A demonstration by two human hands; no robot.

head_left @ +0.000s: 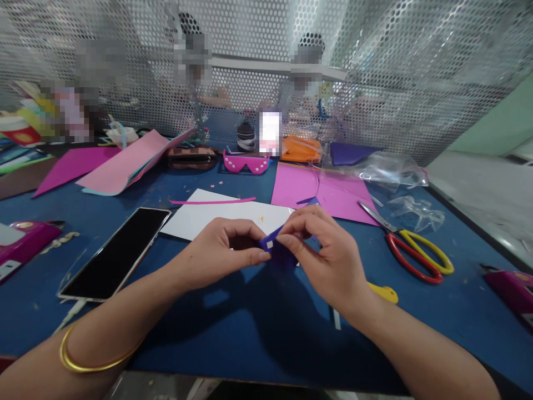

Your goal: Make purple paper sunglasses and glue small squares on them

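Observation:
My left hand (225,247) pinches one end of a dark purple piece of craft sheet (273,237) between thumb and fingers. My right hand (327,253) grips the same piece with thumb and fingertips, partly hiding it. A small white square (270,244) sits on the purple surface between the two thumbs. Behind my hands lies a white sheet (204,218) with a thin pink strip (216,201) across it. Farther back are pink paper-like glasses (246,163) bearing similar white squares. Beneath my right wrist, a yellow handle (385,293) sticks out.
Scissors (412,255) with red and yellow handles lie at right, beside clear plastic scraps (418,211). A phone (119,255) with a cable rests at left. Pink sheets (333,194) lie behind. A perforated metal screen (258,33) stands at the back, with people beyond it.

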